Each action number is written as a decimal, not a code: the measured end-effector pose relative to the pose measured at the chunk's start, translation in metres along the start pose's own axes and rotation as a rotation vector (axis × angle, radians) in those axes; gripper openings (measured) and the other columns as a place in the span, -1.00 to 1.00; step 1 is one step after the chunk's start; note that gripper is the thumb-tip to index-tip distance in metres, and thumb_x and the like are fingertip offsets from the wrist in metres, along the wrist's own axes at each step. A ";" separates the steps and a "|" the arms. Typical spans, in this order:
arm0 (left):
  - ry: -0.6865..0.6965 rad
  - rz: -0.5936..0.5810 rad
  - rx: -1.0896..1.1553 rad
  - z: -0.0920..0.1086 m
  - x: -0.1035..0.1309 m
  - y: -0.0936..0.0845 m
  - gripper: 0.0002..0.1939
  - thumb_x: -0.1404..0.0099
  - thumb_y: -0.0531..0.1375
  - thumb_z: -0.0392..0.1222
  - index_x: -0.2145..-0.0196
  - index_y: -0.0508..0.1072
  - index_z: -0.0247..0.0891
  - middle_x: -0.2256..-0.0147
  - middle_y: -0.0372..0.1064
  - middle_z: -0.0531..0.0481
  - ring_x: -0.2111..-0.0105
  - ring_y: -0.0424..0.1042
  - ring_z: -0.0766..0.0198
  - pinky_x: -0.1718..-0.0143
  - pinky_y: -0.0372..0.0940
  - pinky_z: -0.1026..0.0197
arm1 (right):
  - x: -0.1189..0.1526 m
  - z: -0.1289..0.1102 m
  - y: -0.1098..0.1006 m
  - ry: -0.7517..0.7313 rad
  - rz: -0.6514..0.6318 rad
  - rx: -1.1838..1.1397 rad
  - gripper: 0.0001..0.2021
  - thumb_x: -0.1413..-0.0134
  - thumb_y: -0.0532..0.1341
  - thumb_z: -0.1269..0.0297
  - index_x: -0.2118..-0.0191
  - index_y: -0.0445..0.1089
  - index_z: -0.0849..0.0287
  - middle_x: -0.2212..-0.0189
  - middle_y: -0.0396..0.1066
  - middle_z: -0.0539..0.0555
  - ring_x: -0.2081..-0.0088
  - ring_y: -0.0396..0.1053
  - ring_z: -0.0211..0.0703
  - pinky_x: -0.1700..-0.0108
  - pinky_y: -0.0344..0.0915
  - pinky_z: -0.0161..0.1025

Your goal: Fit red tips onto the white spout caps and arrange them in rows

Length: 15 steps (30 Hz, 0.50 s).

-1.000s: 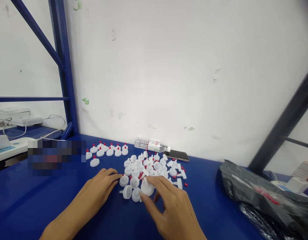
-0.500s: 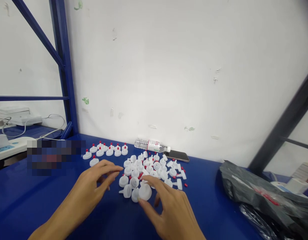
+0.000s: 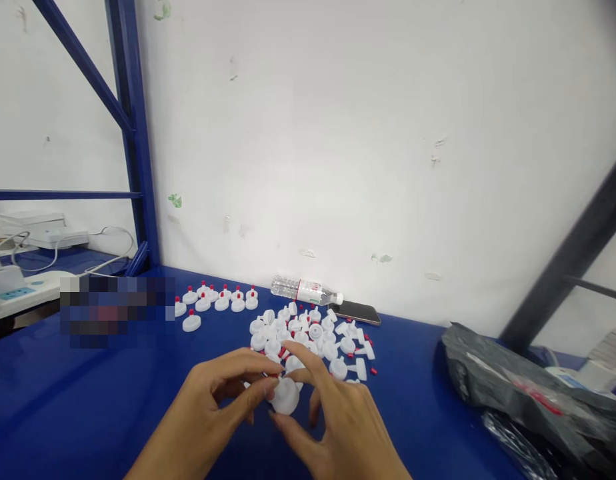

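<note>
Red-tipped nozzle caps (image 3: pixel 221 303) line bench (image 3: pixel 63 387) rear edge; untipped caps (image 3: pixel 315 332) remain; right hand (image 3: pixel 345 417) grips white cap (image 3: pixel 287 399), left hand (image 3: pixel 213 400) pinches red tip (image 3: pixel 274 376)

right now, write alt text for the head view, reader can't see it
A person's right hand holds a white cap over a blue table while the left hand pinches a red tip beside it. Beyond lie more white caps, a bottle and a phone.
</note>
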<state>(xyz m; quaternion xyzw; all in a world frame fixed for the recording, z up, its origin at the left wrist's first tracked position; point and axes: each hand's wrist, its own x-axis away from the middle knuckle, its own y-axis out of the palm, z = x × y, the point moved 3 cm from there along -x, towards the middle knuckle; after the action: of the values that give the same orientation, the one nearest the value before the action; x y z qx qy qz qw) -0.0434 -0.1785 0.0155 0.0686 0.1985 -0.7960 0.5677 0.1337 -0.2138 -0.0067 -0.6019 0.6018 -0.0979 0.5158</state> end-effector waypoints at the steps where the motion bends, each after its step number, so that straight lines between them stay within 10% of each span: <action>1: 0.001 -0.001 -0.005 0.000 0.000 0.000 -0.83 -0.30 0.30 -0.06 0.25 0.70 -0.10 0.37 0.60 0.04 0.47 0.48 0.33 0.52 0.37 0.42 | 0.000 0.000 -0.001 -0.005 0.009 -0.003 -0.23 -0.09 0.31 0.36 -0.38 0.06 -0.14 0.04 0.61 -0.08 0.48 0.53 -0.22 0.33 0.42 -0.30; 10: 0.231 0.226 -0.306 -0.005 0.010 0.005 -0.87 -0.26 0.35 -0.08 0.24 0.70 -0.03 0.36 0.66 0.17 0.45 0.60 0.33 0.35 0.47 0.42 | 0.000 -0.004 -0.002 0.045 -0.002 -0.101 -0.27 -0.10 0.33 0.29 -0.36 0.11 -0.23 0.08 0.61 -0.14 0.53 0.50 -0.28 0.44 0.40 -0.34; 15: 0.182 0.323 -0.556 -0.015 -0.001 -0.032 -0.77 -0.24 0.28 0.03 0.26 0.70 -0.05 0.32 0.67 0.12 0.43 0.59 0.23 0.32 0.45 0.29 | 0.002 -0.003 -0.005 0.042 0.102 -0.022 -0.30 -0.20 0.32 0.13 -0.39 0.08 -0.17 -0.01 0.57 -0.02 0.49 0.51 -0.24 0.46 0.41 -0.31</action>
<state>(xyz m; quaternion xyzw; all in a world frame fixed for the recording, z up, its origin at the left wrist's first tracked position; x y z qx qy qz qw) -0.0744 -0.1626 0.0096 0.0125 0.4446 -0.6017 0.6634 0.1351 -0.2179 -0.0024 -0.5738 0.6436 -0.0773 0.5005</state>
